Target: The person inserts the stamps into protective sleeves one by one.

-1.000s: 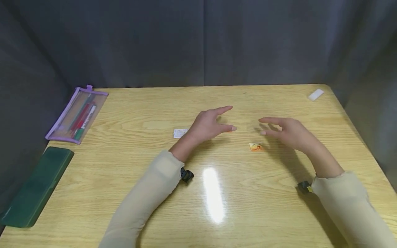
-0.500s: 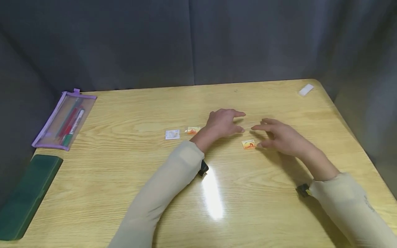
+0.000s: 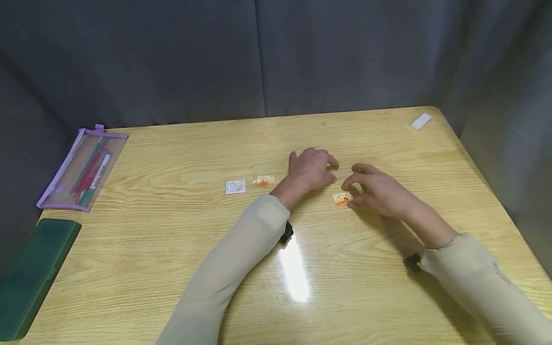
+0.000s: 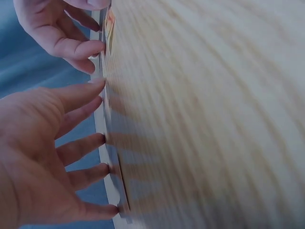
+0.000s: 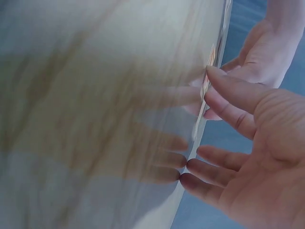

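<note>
In the head view my right hand (image 3: 379,192) is over a small yellow-and-orange stamp (image 3: 340,199). The thumb touches its right end, and the bent index finger comes down at its far edge. The stamp appears to lie on the table. Just left of it my left hand (image 3: 311,168) hovers low, fingers spread and slightly bent, their tips at the tabletop in the left wrist view. Nothing shows between the left fingers. Left of that hand lie an orange stamp (image 3: 265,180), seemingly in a clear sleeve, and a pale stamp (image 3: 235,187).
A mesh pencil pouch (image 3: 117,172) with purple edging holds markers at the far left of the wooden table (image 3: 181,230). Nearer lies a dark green case (image 3: 39,273). A small white block (image 3: 420,121) sits at the back right corner. Dark curtains (image 3: 172,62) stand behind.
My left hand has moved right, uncovering the orange stamp, and its fingers have lowered and bent. My right hand has come down to the yellow-and-orange stamp. The view has turned slightly right.
</note>
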A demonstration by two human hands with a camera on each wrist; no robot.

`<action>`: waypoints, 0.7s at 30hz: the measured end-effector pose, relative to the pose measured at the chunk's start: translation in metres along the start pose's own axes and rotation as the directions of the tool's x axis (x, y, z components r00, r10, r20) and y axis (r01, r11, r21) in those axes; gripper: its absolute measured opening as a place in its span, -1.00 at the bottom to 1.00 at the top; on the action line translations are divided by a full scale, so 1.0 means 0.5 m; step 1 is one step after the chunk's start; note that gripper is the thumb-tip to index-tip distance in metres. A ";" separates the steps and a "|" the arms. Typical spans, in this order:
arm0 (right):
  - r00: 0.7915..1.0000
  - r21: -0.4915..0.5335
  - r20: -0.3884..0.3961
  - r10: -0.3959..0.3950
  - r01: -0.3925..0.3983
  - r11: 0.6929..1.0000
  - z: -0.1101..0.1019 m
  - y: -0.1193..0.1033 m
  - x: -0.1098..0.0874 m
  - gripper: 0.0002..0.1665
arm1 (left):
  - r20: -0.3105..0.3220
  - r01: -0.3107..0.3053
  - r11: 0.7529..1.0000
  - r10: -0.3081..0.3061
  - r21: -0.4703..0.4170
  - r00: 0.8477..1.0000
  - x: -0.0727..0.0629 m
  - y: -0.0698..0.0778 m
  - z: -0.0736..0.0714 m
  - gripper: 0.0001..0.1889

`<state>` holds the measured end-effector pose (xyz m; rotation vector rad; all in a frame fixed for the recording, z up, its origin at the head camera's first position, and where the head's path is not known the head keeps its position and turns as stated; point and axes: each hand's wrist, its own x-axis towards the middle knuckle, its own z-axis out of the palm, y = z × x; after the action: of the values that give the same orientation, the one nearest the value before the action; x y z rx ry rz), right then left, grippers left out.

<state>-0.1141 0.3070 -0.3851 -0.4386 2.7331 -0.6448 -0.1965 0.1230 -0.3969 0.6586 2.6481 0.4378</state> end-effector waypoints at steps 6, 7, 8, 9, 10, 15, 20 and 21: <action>1.000 -0.008 -0.025 0.002 -0.002 1.000 0.002 0.000 0.000 -0.75 | -0.015 0.024 0.999 -0.025 -0.048 1.000 0.000 -0.001 -0.001 -0.65; 0.999 -0.012 -0.036 -0.008 0.007 1.000 0.002 -0.001 0.001 -0.77 | -0.021 0.033 0.998 -0.034 -0.052 0.999 0.000 0.000 -0.001 -0.67; 0.999 -0.014 -0.045 -0.015 0.014 1.000 0.003 0.000 0.001 -0.79 | -0.028 0.041 0.997 -0.043 -0.059 0.999 0.000 0.000 -0.001 -0.70; 0.998 -0.017 -0.055 -0.023 0.022 1.000 0.003 0.000 0.002 -0.81 | -0.035 0.050 0.997 -0.053 -0.066 0.998 0.000 0.000 -0.002 -0.73; 0.997 -0.021 -0.064 -0.031 0.030 0.999 0.004 0.000 0.002 -0.82 | -0.043 0.058 0.996 -0.061 -0.074 0.997 0.000 0.000 -0.001 -0.77; 0.996 -0.028 -0.073 -0.060 0.058 0.998 0.006 0.002 0.011 -0.87 | -0.066 0.086 0.993 -0.091 -0.084 0.994 -0.005 -0.006 -0.004 -0.90; 0.996 0.035 -0.094 -0.009 0.013 0.999 -0.005 -0.001 0.019 -0.90 | -0.131 0.063 0.985 -0.085 -0.162 0.988 -0.019 -0.025 -0.017 -0.85; 0.995 0.051 -0.103 -0.002 0.007 0.999 -0.009 -0.004 0.020 -0.90 | -0.145 0.047 0.974 -0.081 -0.222 0.986 -0.026 -0.032 -0.023 -0.84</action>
<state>-0.1245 0.3033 -0.3825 -0.4099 2.8056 -0.7570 -0.1971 0.1008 -0.3892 0.4865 2.7006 0.7755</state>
